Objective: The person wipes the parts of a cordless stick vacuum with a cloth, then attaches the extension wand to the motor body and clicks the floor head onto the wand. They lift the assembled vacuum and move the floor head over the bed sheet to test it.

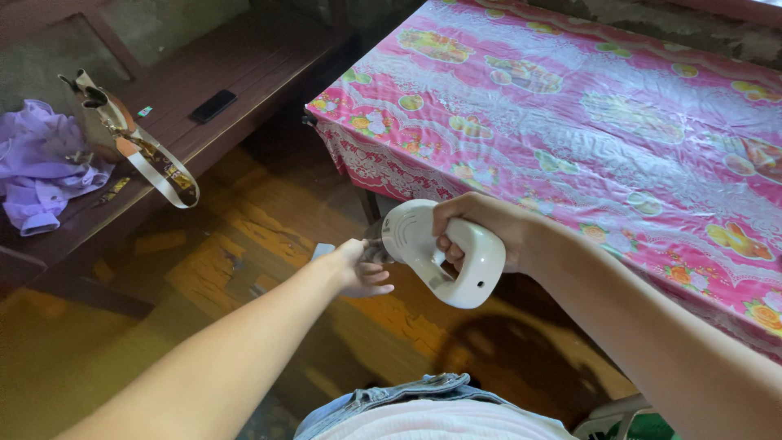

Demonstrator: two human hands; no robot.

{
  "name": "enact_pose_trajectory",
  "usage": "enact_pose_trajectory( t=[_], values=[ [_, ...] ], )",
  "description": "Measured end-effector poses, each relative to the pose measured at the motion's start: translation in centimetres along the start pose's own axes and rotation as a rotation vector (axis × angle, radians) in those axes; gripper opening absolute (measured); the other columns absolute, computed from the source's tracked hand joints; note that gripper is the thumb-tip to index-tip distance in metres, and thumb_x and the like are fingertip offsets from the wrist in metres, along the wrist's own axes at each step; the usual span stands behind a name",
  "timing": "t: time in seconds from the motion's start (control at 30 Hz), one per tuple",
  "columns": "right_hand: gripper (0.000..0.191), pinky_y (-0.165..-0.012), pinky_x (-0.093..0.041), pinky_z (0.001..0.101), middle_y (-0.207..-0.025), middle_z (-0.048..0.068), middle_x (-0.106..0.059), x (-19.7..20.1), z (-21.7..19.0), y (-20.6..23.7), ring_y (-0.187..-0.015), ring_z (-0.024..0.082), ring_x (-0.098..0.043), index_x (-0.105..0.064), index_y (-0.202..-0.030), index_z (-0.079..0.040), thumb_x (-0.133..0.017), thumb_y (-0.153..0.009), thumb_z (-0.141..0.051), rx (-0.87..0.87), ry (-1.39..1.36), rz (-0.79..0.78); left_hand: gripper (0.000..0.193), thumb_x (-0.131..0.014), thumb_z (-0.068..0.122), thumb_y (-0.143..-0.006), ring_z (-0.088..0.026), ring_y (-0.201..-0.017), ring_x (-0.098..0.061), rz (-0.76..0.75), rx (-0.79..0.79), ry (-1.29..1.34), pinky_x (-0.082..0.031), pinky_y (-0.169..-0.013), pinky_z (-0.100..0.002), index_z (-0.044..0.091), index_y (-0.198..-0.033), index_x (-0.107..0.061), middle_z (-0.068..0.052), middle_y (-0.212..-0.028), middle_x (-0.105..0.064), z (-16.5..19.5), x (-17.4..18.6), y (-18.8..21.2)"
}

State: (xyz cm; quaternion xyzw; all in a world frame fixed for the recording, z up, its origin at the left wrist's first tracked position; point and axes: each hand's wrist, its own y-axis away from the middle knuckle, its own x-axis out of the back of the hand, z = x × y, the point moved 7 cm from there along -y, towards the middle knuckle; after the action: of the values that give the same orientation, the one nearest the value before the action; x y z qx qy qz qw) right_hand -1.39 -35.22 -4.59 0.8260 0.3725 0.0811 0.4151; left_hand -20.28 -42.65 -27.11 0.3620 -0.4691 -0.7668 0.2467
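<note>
Lilac crumpled cloth lies far left on the dark wooden worktop, black flat phone nearby. Left hand pinches the front end of the white plastic handheld appliance; right hand clenched around its handle, beside the pink flowered plastic tablecloth.

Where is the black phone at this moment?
In the head view, the black phone lies upper left on the dark wooden bench, right of the strapped bag.
</note>
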Motion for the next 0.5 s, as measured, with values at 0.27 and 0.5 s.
enact_pose_trajectory(
  t=[0.27,0.5],
  values=[
    [0.031,-0.052,-0.053,0.0327,-0.079,0.008,-0.064,-2.1,-2.7,0.5,-0.057,0.016,-0.059,-0.064,-0.103,-0.006,-0.070,-0.075,-0.019,0.051,0.509,0.025,0.056,-0.051,0.044,-0.104,-0.024,-0.136,-0.053,-0.098,-0.073,-0.077,-0.044,-0.113,-0.058,0.016,-0.152,-0.043,-0.001,-0.161,-0.038,-0.8,-0.4,1.7],
    [0.068,-0.065,-0.060,0.0367,-0.114,0.014,-0.066,-2.8,-4.4,0.6,-0.080,0.022,-0.068,-0.054,-0.141,-0.021,-0.070,-0.074,-0.020,-0.058,1.041,0.081,0.051,-0.040,0.042,-0.104,-0.020,-0.140,-0.049,-0.171,-0.070,-0.097,-0.044,-0.110,-0.058,0.022,-0.150,-0.051,0.002,-0.162,-0.039,-1.8,-1.1,-0.1]
  ],
)
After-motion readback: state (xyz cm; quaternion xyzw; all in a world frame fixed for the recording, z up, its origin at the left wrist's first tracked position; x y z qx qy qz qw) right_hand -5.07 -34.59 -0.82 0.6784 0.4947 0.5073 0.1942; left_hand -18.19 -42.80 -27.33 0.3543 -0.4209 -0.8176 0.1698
